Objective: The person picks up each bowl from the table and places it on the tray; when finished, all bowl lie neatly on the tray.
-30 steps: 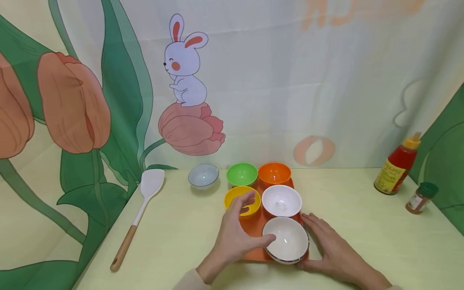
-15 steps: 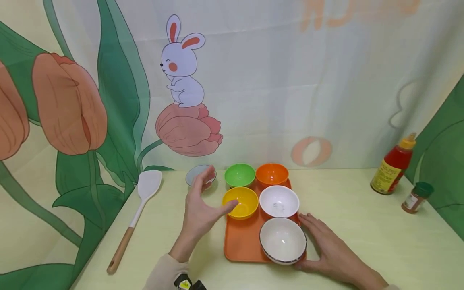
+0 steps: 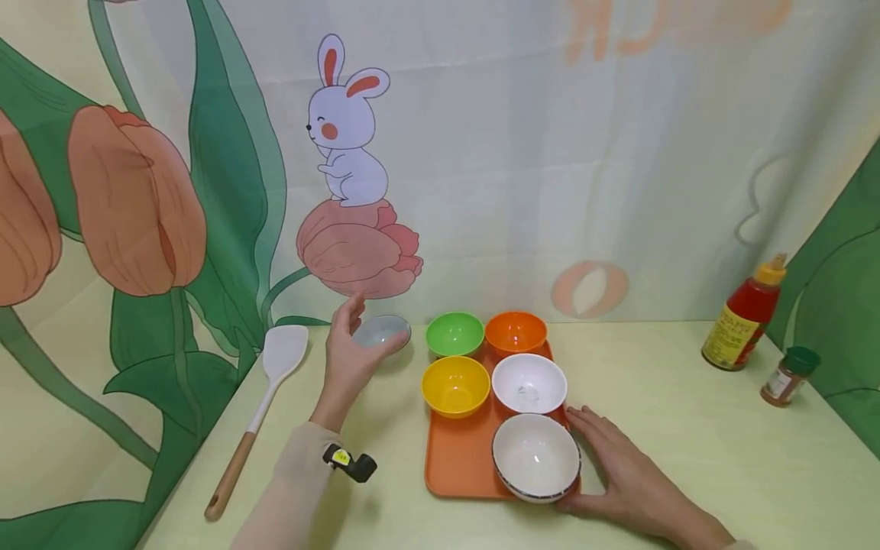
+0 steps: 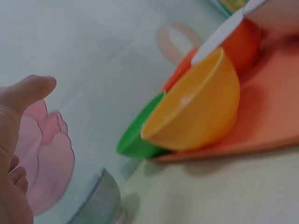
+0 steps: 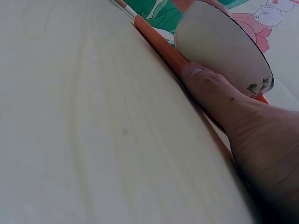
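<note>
My left hand (image 3: pixel 364 336) reaches to the table's back left, its fingers spread around a small pale blue-grey bowl (image 3: pixel 385 331). In the left wrist view the thumb (image 4: pixel 32 88) stands straight and apart from that bowl (image 4: pixel 96 200). My right hand (image 3: pixel 612 458) lies flat on the table against the right edge of an orange tray (image 3: pixel 457 462), beside a white dark-rimmed bowl (image 3: pixel 536 456). In the right wrist view its thumb (image 5: pixel 210 86) touches the tray edge (image 5: pixel 159 44). Yellow (image 3: pixel 456 384), white (image 3: pixel 528 382), green (image 3: pixel 454 333) and orange (image 3: pixel 516 331) bowls sit behind.
A white spatula with a wooden handle (image 3: pixel 264 401) lies at the left edge of the table. A red sauce bottle (image 3: pixel 745 317) and a small spice jar (image 3: pixel 791 374) stand at the far right. A printed curtain hangs close behind the table.
My left hand left the white dark-rimmed bowl at the tray's front and moved back and left to the pale bowl. The right hand stayed put.
</note>
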{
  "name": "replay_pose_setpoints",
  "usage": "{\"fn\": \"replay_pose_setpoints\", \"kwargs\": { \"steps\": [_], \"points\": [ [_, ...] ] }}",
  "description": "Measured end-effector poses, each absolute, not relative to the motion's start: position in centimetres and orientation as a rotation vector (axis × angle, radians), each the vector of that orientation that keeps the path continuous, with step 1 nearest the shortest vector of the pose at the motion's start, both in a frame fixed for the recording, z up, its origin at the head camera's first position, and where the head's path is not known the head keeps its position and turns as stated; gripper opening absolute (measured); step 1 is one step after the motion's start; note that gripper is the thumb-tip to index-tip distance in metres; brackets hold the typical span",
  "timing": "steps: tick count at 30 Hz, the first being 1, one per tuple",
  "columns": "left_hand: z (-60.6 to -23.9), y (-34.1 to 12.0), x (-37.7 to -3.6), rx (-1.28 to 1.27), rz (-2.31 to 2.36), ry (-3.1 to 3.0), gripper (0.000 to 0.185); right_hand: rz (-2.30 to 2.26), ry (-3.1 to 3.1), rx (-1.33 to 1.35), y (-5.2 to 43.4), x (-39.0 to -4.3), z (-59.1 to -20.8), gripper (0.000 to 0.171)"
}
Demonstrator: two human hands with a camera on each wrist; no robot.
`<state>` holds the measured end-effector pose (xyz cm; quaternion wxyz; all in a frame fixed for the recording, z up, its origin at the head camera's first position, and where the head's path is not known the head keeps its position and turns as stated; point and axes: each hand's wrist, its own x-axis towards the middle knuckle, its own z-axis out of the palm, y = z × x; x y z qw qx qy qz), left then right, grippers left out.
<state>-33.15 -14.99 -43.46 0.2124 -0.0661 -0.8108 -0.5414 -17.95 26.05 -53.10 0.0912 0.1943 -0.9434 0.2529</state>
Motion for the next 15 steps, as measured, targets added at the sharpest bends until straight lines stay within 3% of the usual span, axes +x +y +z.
{"fn": "replay_pose_setpoints", "kwargs": {
  "steps": [15],
  "points": [
    [-48.5, -15.8, -37.8, 0.076, -1.459, -2.415, 0.116, 0.737, -2.776, 0.585, 26.2, -18.0, -53.3, 0.122]
  ]
}}
